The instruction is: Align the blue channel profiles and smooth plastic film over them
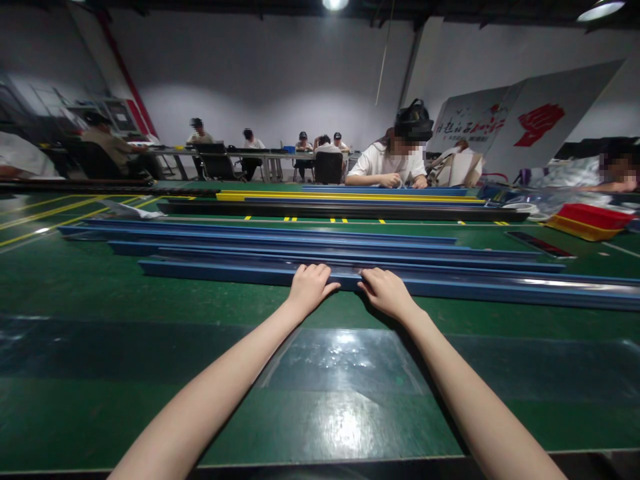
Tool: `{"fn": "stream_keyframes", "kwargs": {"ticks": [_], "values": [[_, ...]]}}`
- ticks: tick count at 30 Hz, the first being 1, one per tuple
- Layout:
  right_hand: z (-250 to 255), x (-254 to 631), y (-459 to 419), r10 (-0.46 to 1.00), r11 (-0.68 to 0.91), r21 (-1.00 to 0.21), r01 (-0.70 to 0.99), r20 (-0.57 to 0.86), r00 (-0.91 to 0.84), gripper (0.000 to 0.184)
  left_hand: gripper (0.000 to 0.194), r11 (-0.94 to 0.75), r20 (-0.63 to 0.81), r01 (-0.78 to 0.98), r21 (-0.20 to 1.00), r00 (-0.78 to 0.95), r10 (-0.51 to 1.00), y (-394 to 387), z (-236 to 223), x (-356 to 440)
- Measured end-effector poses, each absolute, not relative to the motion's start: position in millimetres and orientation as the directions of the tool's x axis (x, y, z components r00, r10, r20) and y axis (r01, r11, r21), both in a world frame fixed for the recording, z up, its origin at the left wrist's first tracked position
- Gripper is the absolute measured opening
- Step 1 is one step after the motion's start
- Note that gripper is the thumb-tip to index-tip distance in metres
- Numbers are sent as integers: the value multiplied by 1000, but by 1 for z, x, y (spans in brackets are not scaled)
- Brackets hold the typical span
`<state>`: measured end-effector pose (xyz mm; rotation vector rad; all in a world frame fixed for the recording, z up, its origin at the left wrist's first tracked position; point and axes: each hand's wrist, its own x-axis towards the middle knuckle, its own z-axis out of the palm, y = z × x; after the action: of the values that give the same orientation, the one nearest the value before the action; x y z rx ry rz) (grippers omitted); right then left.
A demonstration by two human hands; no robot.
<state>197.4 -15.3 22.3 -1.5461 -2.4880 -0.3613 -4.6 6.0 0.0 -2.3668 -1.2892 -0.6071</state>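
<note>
A long blue channel-shaped strip [215, 272] lies across the green table, nearest to me. My left hand [311, 285] has its fingers curled over the near wall of this strip, thumb pointing right. Just right of it, my right hand [386, 289] grips the same wall, its thumb towards the left hand. A short stretch of the strip shows between the two hands. Behind it lie several more blue strips [260, 235], roughly parallel. Fingertips inside the channel are partly hidden.
Clear film [345, 363] covers the near green table [100, 293]. Farther back lie a yellow strip [350, 196] and black strips [345, 212]. A phone [540, 244] and a red tray [593, 219] are at right. A co-worker [387, 163] sits opposite; other people sit behind.
</note>
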Motion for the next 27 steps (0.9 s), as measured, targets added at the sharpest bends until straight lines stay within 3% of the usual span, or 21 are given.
{"fn": "stream_keyframes", "kwargs": {"ticks": [16, 27], "values": [[19, 193, -16, 807, 447, 117, 887, 376, -456, 26, 34, -524, 543, 846, -92, 484, 686, 7, 0, -5], [23, 193, -10, 748, 457, 203, 866, 440, -498, 20, 33, -527, 541, 845, -88, 485, 687, 5, 2, -5]]}}
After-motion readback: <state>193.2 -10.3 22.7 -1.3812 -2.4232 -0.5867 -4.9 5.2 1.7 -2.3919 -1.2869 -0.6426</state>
